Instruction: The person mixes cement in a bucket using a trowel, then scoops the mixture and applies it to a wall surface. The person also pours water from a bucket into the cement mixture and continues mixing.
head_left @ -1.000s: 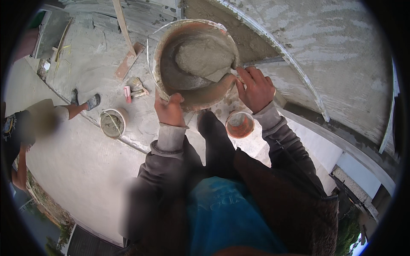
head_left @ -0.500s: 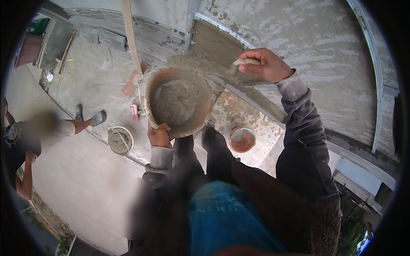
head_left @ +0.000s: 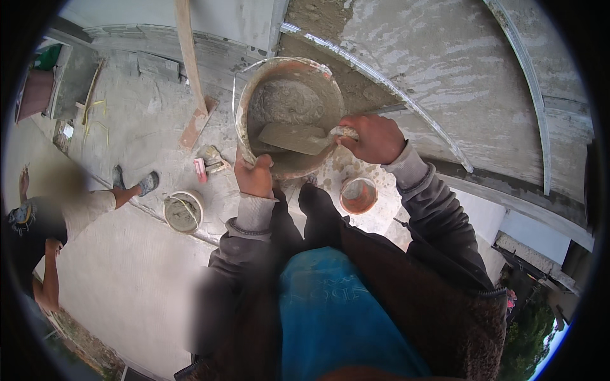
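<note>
My left hand (head_left: 255, 176) is closed on the near rim of a mortar-caked bucket (head_left: 328, 95), thumb over the edge. Wet grey mortar (head_left: 286, 100) covers the bucket's bottom. My right hand (head_left: 376, 138) grips the pale, crusted handle of a trowel (head_left: 293, 137) from the right side of the bucket. The trowel's flat blade, coated in mortar, lies inside the bucket over its near part. Beyond the bucket, a band of darker wet mortar (head_left: 318, 51) shows on the wall beside a metal strip (head_left: 389, 84).
Below me stand a small orange bucket (head_left: 358, 194) and a white bucket of mortar (head_left: 183, 212). A brush (head_left: 216, 157) lies near a red-and-white object (head_left: 200, 170). A wooden plank (head_left: 189, 57) leans at the far side. Another person (head_left: 38, 222) is at the left.
My right hand has brought the trowel from the wall down and left into the bucket. The bucket, held by my left hand, has shifted away and to the right, against the wall.
</note>
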Motion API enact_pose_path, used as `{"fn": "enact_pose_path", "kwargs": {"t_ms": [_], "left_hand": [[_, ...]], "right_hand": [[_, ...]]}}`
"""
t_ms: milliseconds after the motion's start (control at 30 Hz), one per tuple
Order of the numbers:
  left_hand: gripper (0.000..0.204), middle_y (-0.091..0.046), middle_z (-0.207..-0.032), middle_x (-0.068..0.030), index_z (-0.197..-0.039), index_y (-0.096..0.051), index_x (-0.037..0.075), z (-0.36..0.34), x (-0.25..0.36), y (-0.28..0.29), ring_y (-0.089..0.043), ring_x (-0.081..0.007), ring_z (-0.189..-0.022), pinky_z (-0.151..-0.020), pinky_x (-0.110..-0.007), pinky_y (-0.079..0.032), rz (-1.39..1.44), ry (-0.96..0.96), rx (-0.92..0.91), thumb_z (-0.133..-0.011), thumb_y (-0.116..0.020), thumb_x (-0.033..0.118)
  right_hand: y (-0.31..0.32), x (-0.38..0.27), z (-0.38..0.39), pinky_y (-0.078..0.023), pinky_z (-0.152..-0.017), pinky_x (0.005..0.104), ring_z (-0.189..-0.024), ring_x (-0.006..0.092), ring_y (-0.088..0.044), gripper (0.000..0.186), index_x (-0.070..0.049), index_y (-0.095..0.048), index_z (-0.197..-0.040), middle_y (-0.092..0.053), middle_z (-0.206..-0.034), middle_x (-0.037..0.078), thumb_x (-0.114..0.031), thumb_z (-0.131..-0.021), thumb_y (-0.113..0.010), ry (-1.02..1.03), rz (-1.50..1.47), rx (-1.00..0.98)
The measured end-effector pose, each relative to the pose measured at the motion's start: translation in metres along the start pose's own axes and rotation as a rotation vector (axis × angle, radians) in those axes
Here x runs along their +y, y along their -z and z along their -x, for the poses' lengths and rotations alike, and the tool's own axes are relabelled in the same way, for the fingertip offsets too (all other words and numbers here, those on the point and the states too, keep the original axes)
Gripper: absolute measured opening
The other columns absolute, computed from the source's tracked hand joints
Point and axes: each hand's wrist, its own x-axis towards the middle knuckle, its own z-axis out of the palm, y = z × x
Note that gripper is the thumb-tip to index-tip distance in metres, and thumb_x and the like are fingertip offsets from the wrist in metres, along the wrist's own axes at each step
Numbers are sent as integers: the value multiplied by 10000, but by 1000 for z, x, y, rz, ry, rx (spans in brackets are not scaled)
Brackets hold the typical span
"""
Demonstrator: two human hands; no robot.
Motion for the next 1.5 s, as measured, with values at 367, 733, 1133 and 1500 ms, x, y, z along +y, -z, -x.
{"fn": "enact_pose_path", "kwargs": {"t_ms": [367, 733, 1133, 1500], "left_hand": [[418, -588, -834, -133, -1134, -542, -54, 0, 40, -2, -575, -230, -584, -482, -331, -512, -101, 205, 160, -726, -593, 18], [454, -591, -845, -72, -1162, -556, -10, 11, 26, 57, -597, -199, -688, -546, -345, -561, 85, 101, 210, -712, -549, -71], [519, -641, -947, -64, -1242, -558, -30, 16, 36, 30, -583, -151, -735, -659, -267, -482, -41, -42, 30, -725, -542, -63], [693, -617, -1212, -167, -1421, -430, -50, 50, 58, -33, -598, -233, -1087, -951, -311, -464, -357, -443, -55, -739, -553, -36]], "right_hand": [[-37, 1, 17, -504, -628, 364, -777, 215, -656, 273, -183, -666, -1082, -629, -960, 8, -263, -823, -702, 122, 212, 864], [129, 25, -5, -478, -649, 295, -664, 159, -578, 399, -53, -690, -1086, -666, -847, 35, -394, -880, -711, 139, -583, -84], [104, -5, 44, -515, -842, 441, -963, 393, -656, 430, -80, -635, -1213, -699, -1013, 178, -376, -901, -654, 121, -77, 171], [-16, -1, 34, -537, -681, 414, -858, 246, -658, 277, -145, -643, -1101, -608, -958, 55, -266, -853, -664, 49, 251, 665]]}}
